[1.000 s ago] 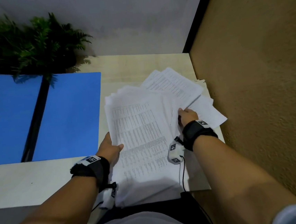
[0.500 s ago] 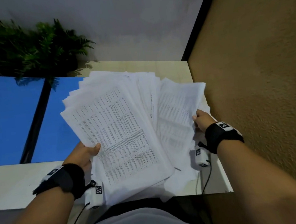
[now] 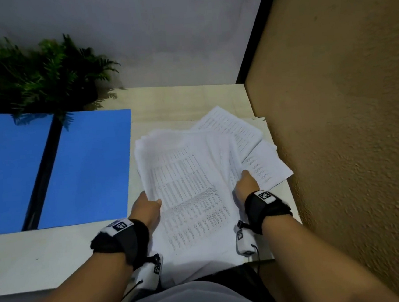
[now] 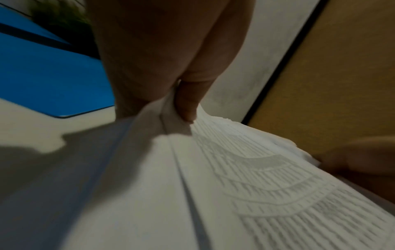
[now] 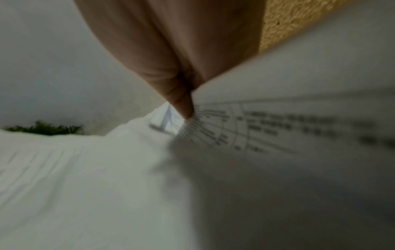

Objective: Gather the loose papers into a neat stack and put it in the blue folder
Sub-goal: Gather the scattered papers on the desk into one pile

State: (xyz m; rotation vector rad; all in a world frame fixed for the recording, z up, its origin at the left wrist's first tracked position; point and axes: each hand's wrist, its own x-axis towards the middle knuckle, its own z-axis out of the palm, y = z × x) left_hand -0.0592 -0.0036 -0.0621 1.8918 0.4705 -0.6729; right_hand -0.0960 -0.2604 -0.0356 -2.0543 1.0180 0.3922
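White printed papers [image 3: 192,190] fill the middle of the head view, a rough, fanned pile lying on the pale table [image 3: 45,258], its near edge hanging over the table's near rim. On the pile's left edge the left hand [image 3: 145,208] grips the sheets, thumb on top. At the right edge the right hand [image 3: 245,185] holds the pile too, and a few sheets fan out to the far right beyond it. Left of the papers, just beside them, the blue folder [image 3: 85,166] lies open and flat. A green plant [image 3: 40,73] stands at the far left, and a tan wall [image 3: 348,112] closes the right side.

From the left wrist, the thumb presses down on the bunched paper edge with the other fingers hidden beneath; the folder [image 4: 53,76] shows to the left.

From the right wrist, the view is blurred; the thumb tip pinches down onto a printed sheet that rises to the right.
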